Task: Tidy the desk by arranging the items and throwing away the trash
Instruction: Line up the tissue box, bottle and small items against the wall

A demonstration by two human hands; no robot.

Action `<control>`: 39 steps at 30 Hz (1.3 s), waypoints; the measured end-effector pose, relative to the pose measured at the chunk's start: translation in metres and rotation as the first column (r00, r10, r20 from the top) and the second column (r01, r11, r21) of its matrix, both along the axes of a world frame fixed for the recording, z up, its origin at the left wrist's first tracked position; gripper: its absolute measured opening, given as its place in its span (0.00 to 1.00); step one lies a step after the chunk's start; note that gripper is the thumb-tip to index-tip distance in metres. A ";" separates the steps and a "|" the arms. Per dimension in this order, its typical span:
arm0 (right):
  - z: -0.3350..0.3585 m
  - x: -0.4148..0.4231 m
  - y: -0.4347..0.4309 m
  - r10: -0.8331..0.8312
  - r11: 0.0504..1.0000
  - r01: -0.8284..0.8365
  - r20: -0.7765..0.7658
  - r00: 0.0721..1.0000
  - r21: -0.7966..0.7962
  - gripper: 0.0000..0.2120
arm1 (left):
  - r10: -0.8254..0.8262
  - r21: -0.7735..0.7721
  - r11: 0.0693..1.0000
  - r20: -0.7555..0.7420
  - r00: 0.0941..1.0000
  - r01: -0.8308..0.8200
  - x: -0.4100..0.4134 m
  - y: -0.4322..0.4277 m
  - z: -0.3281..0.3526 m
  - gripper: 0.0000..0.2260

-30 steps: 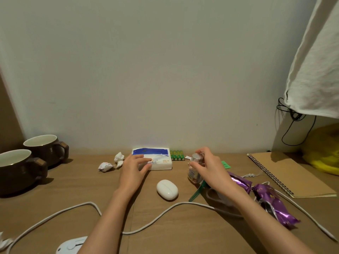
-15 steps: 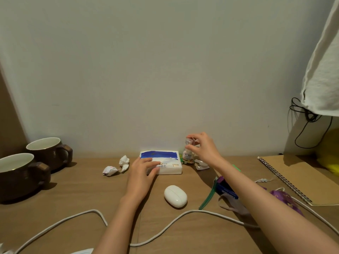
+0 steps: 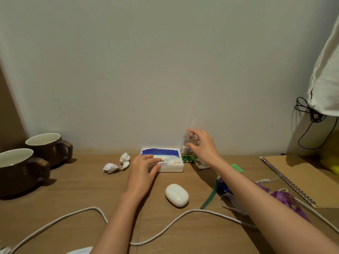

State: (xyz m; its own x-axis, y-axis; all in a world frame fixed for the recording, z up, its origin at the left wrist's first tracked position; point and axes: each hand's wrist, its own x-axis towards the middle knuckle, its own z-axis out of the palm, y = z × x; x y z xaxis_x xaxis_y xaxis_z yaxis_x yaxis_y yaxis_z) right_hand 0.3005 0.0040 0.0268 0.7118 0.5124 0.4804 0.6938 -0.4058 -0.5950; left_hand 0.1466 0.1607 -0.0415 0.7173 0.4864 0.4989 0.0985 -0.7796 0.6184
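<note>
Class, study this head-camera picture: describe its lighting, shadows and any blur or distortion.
Head view: dim, even light; soft shadows beside the mugs and below the right hand; a darker shadow crosses the notebook at its far corner; the wide-angle lens leans the left wall edge; the bottle looks slightly soft.

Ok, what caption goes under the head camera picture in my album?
Desk tidying: left hand rests on the tissue pack, right hand at the small bottle.

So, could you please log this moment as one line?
left hand: flat on tissue pack | right hand: at bottle by wall, grip unclear | trash: paper wads on desk
</note>
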 end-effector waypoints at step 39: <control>-0.006 -0.053 -0.048 0.097 0.765 -0.036 0.059 0.994 -0.643 0.19 | 0.079 0.090 0.993 0.007 0.997 -0.079 -0.001 0.000 -0.001 0.11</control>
State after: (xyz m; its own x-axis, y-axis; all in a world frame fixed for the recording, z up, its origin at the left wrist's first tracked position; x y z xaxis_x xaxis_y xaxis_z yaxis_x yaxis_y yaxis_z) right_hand 0.2476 -0.0441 0.0203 0.6367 0.7671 0.0792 0.7682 -0.6219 -0.1519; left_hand 0.1453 0.1607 -0.0423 0.6766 0.4943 0.5458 0.1601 -0.8222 0.5462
